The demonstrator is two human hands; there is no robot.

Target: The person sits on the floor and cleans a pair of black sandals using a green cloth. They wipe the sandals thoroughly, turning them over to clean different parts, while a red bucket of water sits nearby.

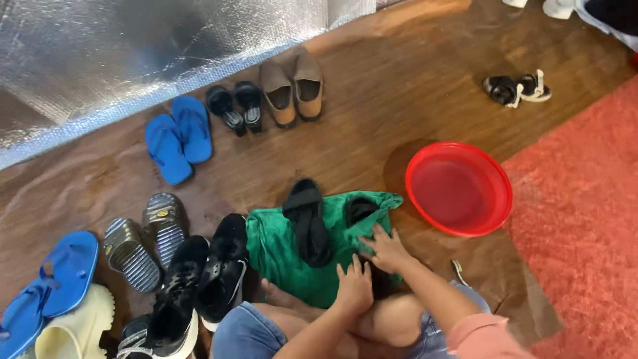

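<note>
Green cloth (286,256) and both hands largely hide one black sandal (362,211).

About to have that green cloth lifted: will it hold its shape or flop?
Likely floppy: the green cloth lies creased and bunched. The black shoe on it would probably slide off. The left hand and right hand press it down.

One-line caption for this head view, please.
Both hands, left hand and right hand, press a dark sandal on a green cloth beside a red basin, shoes lining the wooden floor.
</note>
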